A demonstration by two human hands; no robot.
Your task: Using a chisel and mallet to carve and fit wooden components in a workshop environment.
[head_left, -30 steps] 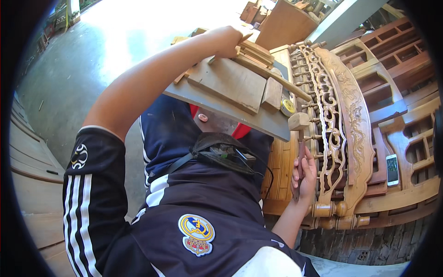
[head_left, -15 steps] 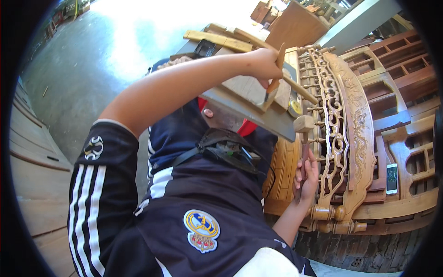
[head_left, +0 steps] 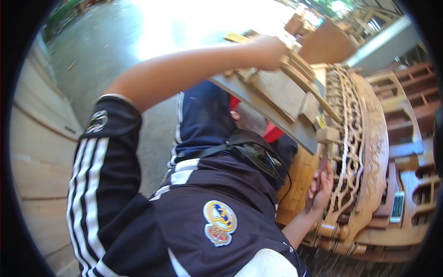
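Observation:
My right hand, at the lower right, is closed round the dark handle of a wooden mallet, its pale block head upward. At the top of the view, my left hand is over the far end of a grey board. It is blurred, and its fingers and anything in them are hidden. On the board lie a flat wooden block and a smaller wood piece. A yellow tape measure sits near the board's right end.
A carved, openwork wooden furniture panel stands along the right side, with a phone lying on wooden frames beyond it. Wood strips are stacked behind the board. Pale wooden panels stand on the left.
My left hand has drawn away from the flat block toward the far end of the board; the thin brown tool it held no longer shows. The view has shifted. My right hand still holds the mallet.

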